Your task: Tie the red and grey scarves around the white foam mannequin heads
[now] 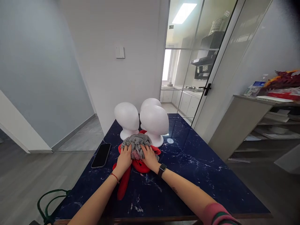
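Observation:
A bunched grey cloth point(136, 141), wrinkled and gathered, lies in a heap on the dark blue table point(187, 162). My left hand point(125, 156) has its fingers curled over the heap's left side. On the right side my right hand point(150, 156) grips the same cloth, its fingers slightly apart; both thumbs are mostly hidden. Beneath and around it is red fabric point(141, 167), with a long red strip point(124, 184) trailing toward me. A small pinkish patch point(135, 155) shows between my hands. The exact kind of these cloth pieces cannot be made out.
White foam mannequin heads stand just behind the cloth: one at left point(126, 115), one at right point(154, 120) and one farther back point(150, 101). A black phone point(101, 155) lies at the table's left edge. Green cord loops point(52, 200) hang beside the near left corner. A shelf unit point(253, 125) stands right.

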### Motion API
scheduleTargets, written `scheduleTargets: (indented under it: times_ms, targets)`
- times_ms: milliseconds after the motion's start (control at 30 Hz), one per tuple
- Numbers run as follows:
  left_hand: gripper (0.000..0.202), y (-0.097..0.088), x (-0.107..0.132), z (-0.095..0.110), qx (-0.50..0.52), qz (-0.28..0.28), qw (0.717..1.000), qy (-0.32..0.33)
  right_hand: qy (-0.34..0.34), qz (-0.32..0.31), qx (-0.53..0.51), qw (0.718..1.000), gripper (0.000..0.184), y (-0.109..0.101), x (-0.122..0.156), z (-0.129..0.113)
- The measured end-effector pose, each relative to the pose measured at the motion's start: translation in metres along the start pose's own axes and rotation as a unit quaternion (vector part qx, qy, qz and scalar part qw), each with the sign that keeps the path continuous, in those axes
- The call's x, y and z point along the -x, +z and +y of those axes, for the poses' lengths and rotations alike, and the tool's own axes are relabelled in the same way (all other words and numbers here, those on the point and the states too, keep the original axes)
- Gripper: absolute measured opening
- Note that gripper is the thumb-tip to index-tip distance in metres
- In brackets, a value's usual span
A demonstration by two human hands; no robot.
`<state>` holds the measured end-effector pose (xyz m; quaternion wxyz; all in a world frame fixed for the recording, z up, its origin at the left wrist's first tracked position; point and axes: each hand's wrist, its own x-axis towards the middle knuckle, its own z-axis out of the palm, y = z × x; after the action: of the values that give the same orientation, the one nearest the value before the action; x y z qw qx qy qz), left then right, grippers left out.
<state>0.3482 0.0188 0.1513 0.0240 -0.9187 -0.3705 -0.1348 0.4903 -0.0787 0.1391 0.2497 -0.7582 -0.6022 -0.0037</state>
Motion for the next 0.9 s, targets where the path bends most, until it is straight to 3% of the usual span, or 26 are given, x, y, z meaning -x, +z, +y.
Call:
scheduleTargets:
  times_ms: [167,400,567,667,767,900]
  targets:
    - [0.070,0.009,-0.025,-0.009,0.019,-0.019,0.999,0.017,0.003,0.001,0.002,1.000,0.064,0.004,-0.018,0.017]
    - [0.066,0.017,-0.050,-0.002,0.048,0.011,0.995,-0.092,0.034,0.026,-0.044,0.998,0.069,0.010,-0.046,0.017]
    - [0.061,0.026,-0.054,-0.008,0.077,0.105,0.981,-0.145,0.047,0.059,-0.031,0.997,0.081,0.011,-0.017,-0.003]
    - [0.061,0.023,-0.047,-0.011,0.100,0.170,0.966,-0.167,0.022,0.050,0.020,0.998,0.073,0.008,0.005,-0.017]
    - [0.063,0.014,-0.037,-0.004,0.140,0.210,0.959,-0.125,0.017,0.023,0.026,0.999,0.052,0.008,0.006,-0.023]
    - [0.059,0.007,-0.025,0.020,0.208,0.219,0.953,0.021,0.005,0.033,-0.085,0.996,0.042,0.019,-0.015,-0.010]
